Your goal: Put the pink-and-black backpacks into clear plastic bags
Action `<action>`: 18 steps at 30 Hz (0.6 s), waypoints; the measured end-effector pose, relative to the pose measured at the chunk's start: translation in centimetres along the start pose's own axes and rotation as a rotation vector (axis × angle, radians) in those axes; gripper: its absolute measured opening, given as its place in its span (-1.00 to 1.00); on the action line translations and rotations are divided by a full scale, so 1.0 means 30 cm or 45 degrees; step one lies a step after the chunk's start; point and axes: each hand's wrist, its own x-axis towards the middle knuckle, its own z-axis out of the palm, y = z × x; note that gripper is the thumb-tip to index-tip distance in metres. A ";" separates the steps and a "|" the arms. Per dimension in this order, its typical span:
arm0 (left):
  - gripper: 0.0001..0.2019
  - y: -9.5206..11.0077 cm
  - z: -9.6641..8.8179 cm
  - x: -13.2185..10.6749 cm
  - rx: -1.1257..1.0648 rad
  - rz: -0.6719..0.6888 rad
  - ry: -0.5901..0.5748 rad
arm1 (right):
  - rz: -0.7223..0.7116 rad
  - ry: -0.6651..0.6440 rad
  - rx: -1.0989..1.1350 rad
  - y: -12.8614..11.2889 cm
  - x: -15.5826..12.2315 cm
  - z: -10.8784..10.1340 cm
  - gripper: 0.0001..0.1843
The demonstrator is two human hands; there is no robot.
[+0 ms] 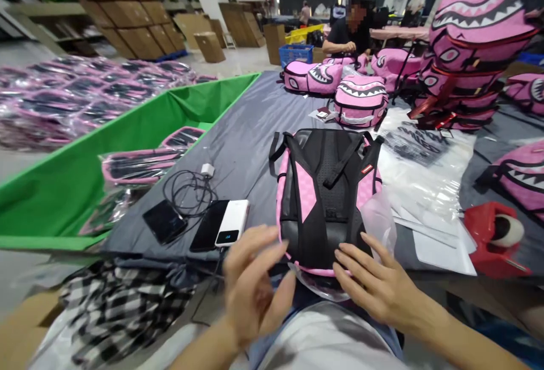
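Note:
A pink and black backpack (327, 200) lies on the grey-covered table in front of me, straps and padded back facing up. Clear plastic (378, 220) shows at its right side and along its near edge. My right hand (374, 279) rests with spread fingers on the backpack's lower right part. Just off its lower left corner is my left hand (257, 285), slightly blurred, fingers apart and curved, with nothing in it. A white power bank (233, 222) lies beyond that hand, beside a black phone (208, 225).
Left are a dark device (165, 221), coiled cable (191, 188) and green-walled bin (127, 126) with wrapped backpacks. Right lie clear bags (420, 177), a red tape dispenser (493, 239) and stacked pink backpacks (471, 52). Across the table, a person (351, 30) works near more backpacks.

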 end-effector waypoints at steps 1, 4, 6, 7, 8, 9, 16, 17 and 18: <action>-0.63 -0.008 0.027 0.027 -0.030 0.023 -0.037 | 0.044 0.014 -0.071 0.007 -0.014 0.006 -0.72; -0.63 -0.064 0.108 0.070 -0.048 -0.023 -0.332 | 0.419 -0.011 -0.318 0.046 -0.134 -0.002 -0.71; -0.60 -0.122 0.142 0.061 -0.029 -0.091 -0.491 | 0.647 -0.104 -0.454 0.069 -0.248 -0.037 -0.66; -0.58 -0.154 0.152 0.050 -0.021 -0.132 -0.504 | 0.700 -0.136 -0.516 0.078 -0.297 -0.062 -0.62; -0.54 -0.186 0.158 0.037 -0.010 -0.178 -0.487 | 0.726 -0.151 -0.567 0.085 -0.330 -0.090 -0.59; -0.50 -0.216 0.162 0.025 0.000 -0.221 -0.456 | 0.737 -0.143 -0.601 0.094 -0.344 -0.118 -0.57; -0.48 -0.335 0.218 -0.005 -0.160 -0.207 -0.600 | 0.295 -0.008 -0.068 0.266 0.081 -0.133 -0.68; -0.49 -0.343 0.222 -0.014 -0.156 -0.191 -0.597 | 0.200 -0.070 0.038 0.293 0.160 -0.095 -0.66; -0.48 -0.350 0.221 -0.027 -0.144 -0.171 -0.585 | 0.130 -0.150 0.100 0.312 0.225 -0.050 -0.62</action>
